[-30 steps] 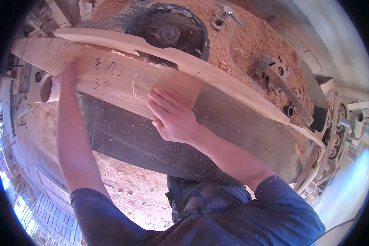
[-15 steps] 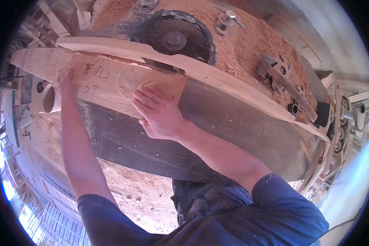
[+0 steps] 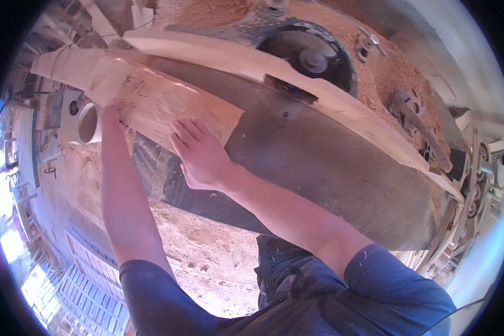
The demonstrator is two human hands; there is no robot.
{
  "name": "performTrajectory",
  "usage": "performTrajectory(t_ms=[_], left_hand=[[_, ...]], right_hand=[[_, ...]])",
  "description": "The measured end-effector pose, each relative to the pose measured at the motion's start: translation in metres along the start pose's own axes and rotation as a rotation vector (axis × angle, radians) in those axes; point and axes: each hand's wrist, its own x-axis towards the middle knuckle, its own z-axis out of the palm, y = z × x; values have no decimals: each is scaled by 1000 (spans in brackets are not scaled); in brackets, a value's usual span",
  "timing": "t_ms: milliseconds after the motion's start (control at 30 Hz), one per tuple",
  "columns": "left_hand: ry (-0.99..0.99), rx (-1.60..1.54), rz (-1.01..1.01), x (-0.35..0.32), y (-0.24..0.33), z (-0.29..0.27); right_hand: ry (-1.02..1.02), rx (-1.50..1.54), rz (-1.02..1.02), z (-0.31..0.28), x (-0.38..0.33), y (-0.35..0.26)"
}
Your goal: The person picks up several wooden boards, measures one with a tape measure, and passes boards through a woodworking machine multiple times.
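Note:
My left hand [image 3: 113, 115] holds the near edge of a pale wooden board [image 3: 151, 92] with dark handwritten marks; its fingers are partly hidden at that edge. Across the near right part of the same board lies my right hand [image 3: 199, 154], fingers pressed together on top and thumb down past the edge. A tapering wooden end [image 3: 59, 64] reaches out at the board's far left; whether it is a separate piece underneath I cannot tell. Between the board and a long, curved wooden fence [image 3: 224, 59] a strip of dark table shows.
Beyond the fence, a round dark cutter housing [image 3: 341, 73] with a central hub sits among heaped sawdust [image 3: 369, 84]. The dark machine table [image 3: 330, 168] spreads to the right. A clamp bolt [image 3: 369, 42] and metal bracket [image 3: 411, 115] stand behind. A round pipe opening [image 3: 88, 123] is beside my left hand.
Both hands have drawn the board back from the fence, toward me and to the left. A gap has opened between them. The view has shifted, so the machine appears further right.

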Motion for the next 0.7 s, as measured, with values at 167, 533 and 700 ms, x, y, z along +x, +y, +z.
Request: performTrajectory(t_ms=[167,533,700], left_hand=[[-45,-174,155,1,-34,-113],[168,-357,431,-240,39,-194],[113,205,877,-385,62,-98]], right_hand=[[-87,159,-48,20,-32,-63],[-131,380,-97,-28,-137,-106],[-16,494,-249,-93,-201,-125]])
